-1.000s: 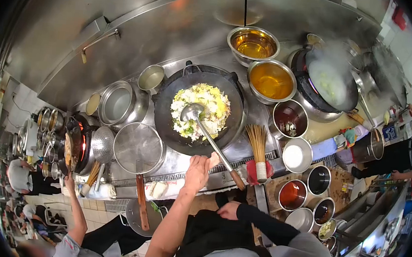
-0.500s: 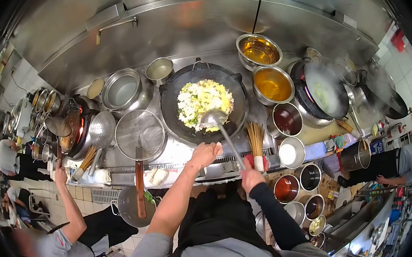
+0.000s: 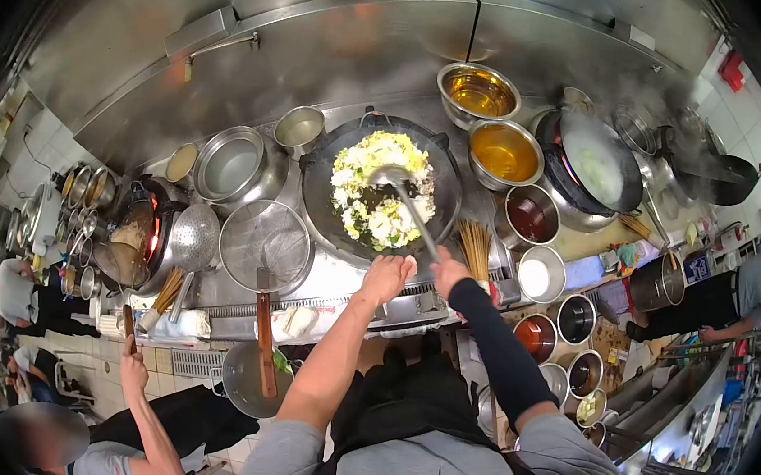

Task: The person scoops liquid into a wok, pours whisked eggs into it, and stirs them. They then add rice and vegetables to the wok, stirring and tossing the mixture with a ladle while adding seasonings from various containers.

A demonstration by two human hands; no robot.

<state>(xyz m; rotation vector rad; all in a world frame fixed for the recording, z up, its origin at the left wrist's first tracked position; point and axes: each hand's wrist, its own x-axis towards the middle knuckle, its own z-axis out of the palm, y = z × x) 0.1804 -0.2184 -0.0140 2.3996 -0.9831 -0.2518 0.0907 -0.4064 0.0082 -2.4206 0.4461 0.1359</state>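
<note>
A large dark wok (image 3: 321,187) holds a ring of white and yellow food with green bits (image 3: 356,158), and its dark bottom shows in the middle. My right hand (image 3: 450,273) is wrapped round the handle of a metal ladle (image 3: 392,177), whose bowl rests in the food. Near the wok's front edge is my left hand (image 3: 388,277), its fingers close together; whether it grips a cloth or the rim there is hidden. Right of the wok stands a bamboo brush (image 3: 474,246). A round wire strainer (image 3: 265,245) with a wooden handle lies to the left.
Two bowls of amber liquid (image 3: 504,154) stand right of the wok, with sauce pots (image 3: 532,216) nearer me. A steaming wok (image 3: 599,171) is farther right. At left, a co-worker's hand (image 3: 134,370) holds a handle by a flaming burner (image 3: 157,227). Another person (image 3: 756,288) stands far right.
The ladle and my right hand have moved up and left, opening a gap in the middle of the food. The co-worker's hand at left has moved lower, toward the right.
</note>
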